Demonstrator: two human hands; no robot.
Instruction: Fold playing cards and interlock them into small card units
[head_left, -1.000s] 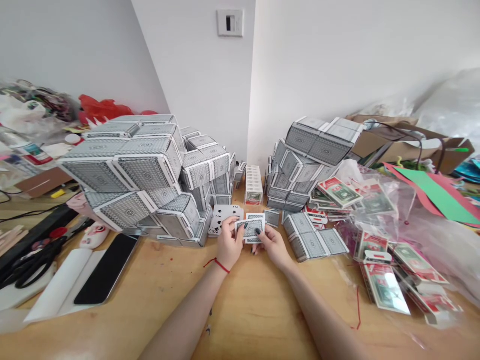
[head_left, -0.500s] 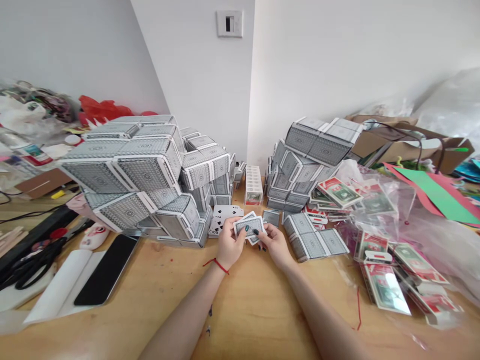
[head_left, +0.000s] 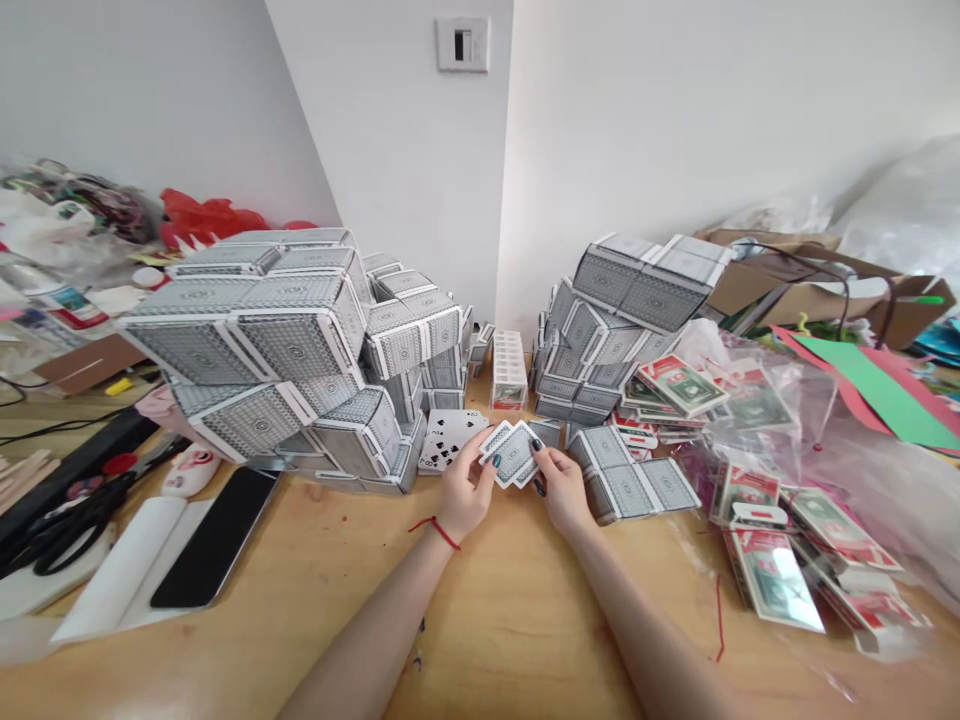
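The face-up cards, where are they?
In the head view, the face-up cards lie on the table, just left of centre, beyond the left hand.

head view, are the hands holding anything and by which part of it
Overlapping playing cards, patterned backs showing: the left hand grips their left side, the right hand their right side.

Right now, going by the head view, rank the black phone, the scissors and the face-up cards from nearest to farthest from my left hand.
1. Face-up cards: just beyond your left hand.
2. Black phone: flat, off to the left.
3. Scissors: farthest left, past the phone.
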